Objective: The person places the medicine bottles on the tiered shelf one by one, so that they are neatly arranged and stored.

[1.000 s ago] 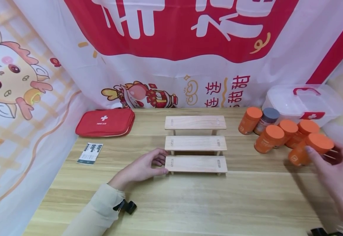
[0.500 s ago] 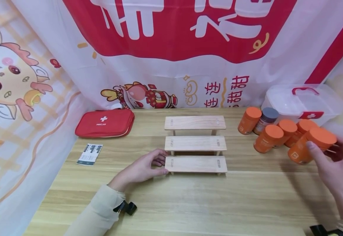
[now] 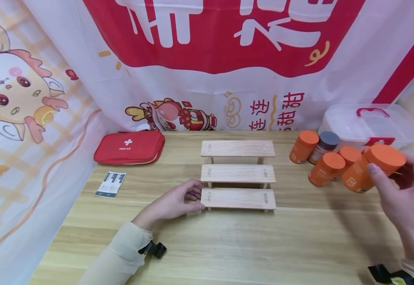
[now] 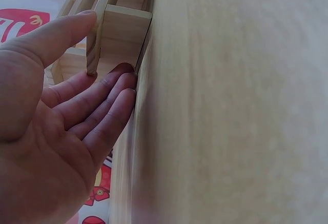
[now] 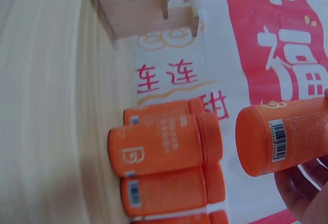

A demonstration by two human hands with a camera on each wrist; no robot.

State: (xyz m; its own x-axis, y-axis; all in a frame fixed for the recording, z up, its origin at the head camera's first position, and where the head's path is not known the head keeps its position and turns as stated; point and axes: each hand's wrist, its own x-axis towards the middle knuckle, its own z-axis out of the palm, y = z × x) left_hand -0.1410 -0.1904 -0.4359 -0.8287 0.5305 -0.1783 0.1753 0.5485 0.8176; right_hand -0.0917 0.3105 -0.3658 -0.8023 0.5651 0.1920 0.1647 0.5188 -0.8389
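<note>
A three-tier wooden stand (image 3: 238,198) sits at mid-table. My left hand (image 3: 172,204) holds the left end of its lowest board, thumb at the front corner and fingers at the back one. From the left wrist view, the thumb and index fingertip touch opposite edges of that board (image 4: 94,47). At the right, my right hand (image 3: 404,194) grips an orange bottle (image 3: 361,174) with an orange lid, tilted and raised above the table. Its base and barcode show in the right wrist view, where the bottle (image 5: 256,142) is apart from several standing orange bottles (image 5: 164,144).
Beside the orange bottles is one with a grey lid (image 3: 328,139). A clear plastic first-aid box (image 3: 349,124) stands behind them. Far left lie a red first-aid pouch (image 3: 130,148) and a small printed packet (image 3: 110,184). A printed cloth (image 3: 192,85) hangs at the table's back.
My right hand has lifted the orange bottle higher and moved it slightly left, hiding more of the bottles behind. My left hand stays at the stand's end.
</note>
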